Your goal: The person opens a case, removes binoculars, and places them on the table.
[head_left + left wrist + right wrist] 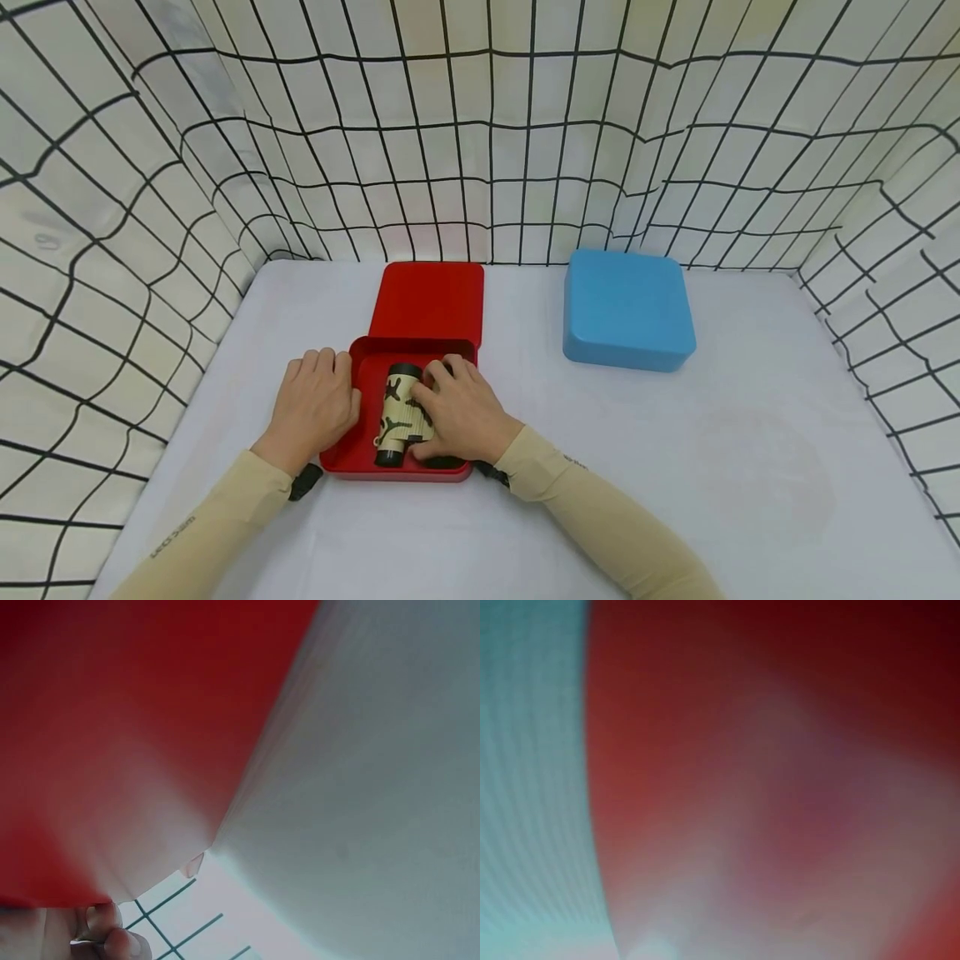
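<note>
A red box (375,477) lies on the table with its lid (431,300) laid back behind it. Inside are camouflage-patterned binoculars (396,408) with black ends, one barrel showing and the other mostly covered by a hand. My right hand (467,410) grips them from the right, fingers over the far end and thumb near the front. My left hand (313,408) holds the box's left side, thumb at the rim. In the left wrist view, curled fingers (112,937) show beside the red wall. The right wrist view is a blur of red and skin.
A closed blue box (628,308) stands at the back right of the white table (600,500). Black grid netting (487,125) rises at the back and both sides. Dark straps (303,483) show at the wrists.
</note>
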`<state>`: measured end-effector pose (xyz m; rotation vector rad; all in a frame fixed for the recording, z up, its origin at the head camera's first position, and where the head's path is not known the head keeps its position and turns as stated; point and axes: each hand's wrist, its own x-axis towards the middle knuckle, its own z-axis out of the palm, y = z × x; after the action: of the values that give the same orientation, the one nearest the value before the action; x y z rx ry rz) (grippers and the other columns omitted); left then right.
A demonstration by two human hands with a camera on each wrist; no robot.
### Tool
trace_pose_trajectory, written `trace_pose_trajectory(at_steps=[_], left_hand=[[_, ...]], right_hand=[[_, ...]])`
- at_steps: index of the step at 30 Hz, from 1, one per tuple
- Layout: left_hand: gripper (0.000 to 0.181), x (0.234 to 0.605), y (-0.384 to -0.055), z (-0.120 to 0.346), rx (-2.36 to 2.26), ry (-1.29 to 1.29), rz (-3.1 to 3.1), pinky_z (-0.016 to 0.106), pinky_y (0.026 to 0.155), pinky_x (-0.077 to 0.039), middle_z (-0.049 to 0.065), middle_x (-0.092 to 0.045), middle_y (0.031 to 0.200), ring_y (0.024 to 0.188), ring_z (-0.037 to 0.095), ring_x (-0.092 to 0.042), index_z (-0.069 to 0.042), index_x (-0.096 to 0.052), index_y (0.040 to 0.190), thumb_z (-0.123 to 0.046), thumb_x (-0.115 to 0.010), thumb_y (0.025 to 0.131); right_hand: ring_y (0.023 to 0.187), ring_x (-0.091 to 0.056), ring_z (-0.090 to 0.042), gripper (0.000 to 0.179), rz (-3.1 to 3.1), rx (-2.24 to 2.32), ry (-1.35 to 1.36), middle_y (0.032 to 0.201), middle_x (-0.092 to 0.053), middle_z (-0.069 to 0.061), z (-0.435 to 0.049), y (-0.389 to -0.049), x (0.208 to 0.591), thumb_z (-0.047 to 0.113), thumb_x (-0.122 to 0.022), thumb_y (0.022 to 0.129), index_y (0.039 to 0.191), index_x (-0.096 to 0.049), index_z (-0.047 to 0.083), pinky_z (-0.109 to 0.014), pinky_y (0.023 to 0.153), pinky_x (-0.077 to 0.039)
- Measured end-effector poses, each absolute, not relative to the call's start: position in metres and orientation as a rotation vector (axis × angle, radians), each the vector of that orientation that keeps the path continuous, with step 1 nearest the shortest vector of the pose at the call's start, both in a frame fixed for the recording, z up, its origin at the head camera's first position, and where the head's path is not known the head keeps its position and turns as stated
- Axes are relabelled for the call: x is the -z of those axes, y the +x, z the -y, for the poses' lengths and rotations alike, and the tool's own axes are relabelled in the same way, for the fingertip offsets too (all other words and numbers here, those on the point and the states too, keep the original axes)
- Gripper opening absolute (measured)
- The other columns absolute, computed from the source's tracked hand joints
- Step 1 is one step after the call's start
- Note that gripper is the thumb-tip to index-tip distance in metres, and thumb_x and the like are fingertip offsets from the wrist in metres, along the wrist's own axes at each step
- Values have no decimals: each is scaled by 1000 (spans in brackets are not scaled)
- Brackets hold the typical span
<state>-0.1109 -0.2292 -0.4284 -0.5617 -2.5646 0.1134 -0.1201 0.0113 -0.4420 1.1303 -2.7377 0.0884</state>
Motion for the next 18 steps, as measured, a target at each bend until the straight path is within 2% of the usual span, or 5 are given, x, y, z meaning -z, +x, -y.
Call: trace_pose_trajectory(at_steps=[6,12,18], left_hand=[[20,431,-112,231,-119,-556,2575,35,60,-32,15,-42,70,66,28,-41,1,-47,84,-12,-62,83],[22,434,-112,231,-117,-535,2598,37,60,-34,16,-46,72,67,29,-43,1,-49,85,-12,-67,82],[22,434,-111,231,-115,-528,2610,36,60,-33,16,-46,71,66,29,-42,1,-48,85,-13,-65,83]], right_hand=[[120,-53,-26,68,2721,-109,1138,121,-59,-3,-11,-121,441,78,-75,72,111,-63,24,-37,100,-53],[121,-53,-26,68,2719,-95,1137,128,-59,-5,-10,-120,442,79,-73,73,114,-63,26,-37,101,-53],[122,-54,-27,72,2716,-53,1141,136,-59,-10,-10,-121,441,83,-71,73,118,-64,28,-36,102,-53]])
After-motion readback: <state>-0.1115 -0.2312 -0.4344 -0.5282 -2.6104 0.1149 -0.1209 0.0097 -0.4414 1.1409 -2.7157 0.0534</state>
